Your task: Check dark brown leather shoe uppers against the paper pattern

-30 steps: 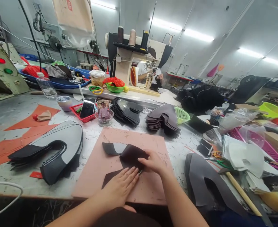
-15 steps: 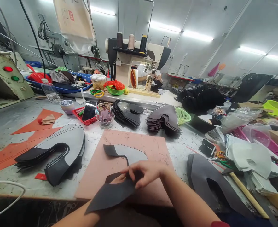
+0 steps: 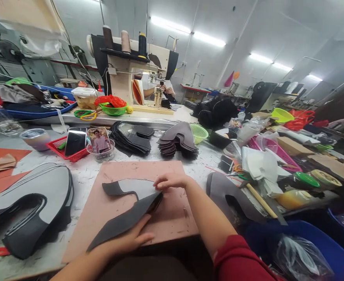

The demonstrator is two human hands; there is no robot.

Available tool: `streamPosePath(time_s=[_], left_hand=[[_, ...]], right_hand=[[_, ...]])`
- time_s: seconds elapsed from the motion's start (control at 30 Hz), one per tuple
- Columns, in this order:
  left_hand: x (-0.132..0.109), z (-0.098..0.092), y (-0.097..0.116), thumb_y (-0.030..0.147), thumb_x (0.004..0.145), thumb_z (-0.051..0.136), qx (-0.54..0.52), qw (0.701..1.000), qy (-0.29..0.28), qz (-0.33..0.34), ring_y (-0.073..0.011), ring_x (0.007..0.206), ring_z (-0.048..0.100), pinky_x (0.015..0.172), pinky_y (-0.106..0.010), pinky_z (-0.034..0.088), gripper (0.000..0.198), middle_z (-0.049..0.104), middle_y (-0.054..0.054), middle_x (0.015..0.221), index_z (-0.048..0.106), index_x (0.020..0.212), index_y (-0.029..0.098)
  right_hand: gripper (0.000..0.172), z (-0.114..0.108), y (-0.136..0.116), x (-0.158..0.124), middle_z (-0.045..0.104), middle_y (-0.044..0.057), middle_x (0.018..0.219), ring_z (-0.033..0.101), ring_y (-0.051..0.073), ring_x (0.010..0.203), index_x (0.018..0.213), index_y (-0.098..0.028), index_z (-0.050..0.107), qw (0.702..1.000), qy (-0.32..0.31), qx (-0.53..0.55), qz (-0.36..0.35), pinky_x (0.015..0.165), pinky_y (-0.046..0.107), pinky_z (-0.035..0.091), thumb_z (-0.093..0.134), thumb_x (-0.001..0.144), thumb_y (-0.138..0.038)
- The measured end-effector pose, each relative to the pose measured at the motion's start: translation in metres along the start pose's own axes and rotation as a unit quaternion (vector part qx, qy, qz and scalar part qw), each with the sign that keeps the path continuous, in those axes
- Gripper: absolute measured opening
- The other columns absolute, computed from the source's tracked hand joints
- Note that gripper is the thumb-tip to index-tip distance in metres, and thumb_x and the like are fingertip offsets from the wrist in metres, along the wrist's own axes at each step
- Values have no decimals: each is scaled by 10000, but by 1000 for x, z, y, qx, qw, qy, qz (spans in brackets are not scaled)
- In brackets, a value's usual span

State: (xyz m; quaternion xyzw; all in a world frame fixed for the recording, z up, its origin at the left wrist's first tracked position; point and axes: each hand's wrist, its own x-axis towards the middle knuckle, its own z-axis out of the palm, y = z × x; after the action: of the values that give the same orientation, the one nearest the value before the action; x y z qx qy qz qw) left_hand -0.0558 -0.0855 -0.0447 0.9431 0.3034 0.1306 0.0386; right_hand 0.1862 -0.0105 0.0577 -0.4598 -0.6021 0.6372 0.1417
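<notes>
A dark grey curved shoe-upper piece (image 3: pixel 125 219) is tilted over a pink board (image 3: pixel 172 218). My left hand (image 3: pixel 132 236) holds its lower side, fingers partly hidden behind it and thumb apart. My right hand (image 3: pixel 170 181) has its fingertips closed at the piece's upper right end, where it meets a light grey piece with a black end (image 3: pixel 137 186) lying on the board. How the two pieces join is hidden under the fingers. To the left lies a stack of light grey and black curved pieces (image 3: pixel 56 183); to the right, a stack of dark grey ones (image 3: pixel 223 191).
Behind the board stand two more stacks of pieces (image 3: pixel 133 136) (image 3: pixel 179 134), a red basket (image 3: pixel 75 156) and a phone (image 3: pixel 99 140) in a clear tub. A sewing machine (image 3: pixel 122 78) stands farther back. A hammer (image 3: pixel 261 200) and a blue bin (image 3: pixel 295 230) are at right.
The view has swung right. My right hand has moved away from my left, to the dark piece's upper end. The dark piece now meets the light piece on the board.
</notes>
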Motion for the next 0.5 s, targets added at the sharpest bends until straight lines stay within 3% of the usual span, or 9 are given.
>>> streamPosePath(time_s=[0.13,0.2,0.37,0.5], left_hand=[[21,-4,-2,242,856,328,-69,997,15,23,-191,1043,508,867,-331,428,301,555,-66,1178,574,1027,217],[27,-11,0,215,852,336,-71,997,15,34,-193,1066,491,885,-351,414,304,546,-61,1192,563,1054,226],[30,-18,-2,367,849,368,16,998,3,68,-230,1210,362,968,-384,317,484,424,-110,1311,342,1291,171],[33,-21,-5,483,828,355,57,994,-23,88,-248,1205,371,966,-364,291,576,403,-133,1318,344,1290,139]], right_hand=[[324,3,1,4,600,-8,667,534,85,607,727,-153,640,999,52,-8,-10,580,197,440,592,662,-467],[289,3,3,8,576,-23,606,511,75,545,690,-152,631,998,66,-25,-8,529,188,428,606,659,-438],[118,5,13,21,496,-80,466,449,60,418,605,-173,575,990,118,-80,22,422,176,370,679,577,-219],[124,6,18,25,492,-84,449,453,71,416,553,-183,543,986,147,-77,23,434,195,383,664,570,-161]])
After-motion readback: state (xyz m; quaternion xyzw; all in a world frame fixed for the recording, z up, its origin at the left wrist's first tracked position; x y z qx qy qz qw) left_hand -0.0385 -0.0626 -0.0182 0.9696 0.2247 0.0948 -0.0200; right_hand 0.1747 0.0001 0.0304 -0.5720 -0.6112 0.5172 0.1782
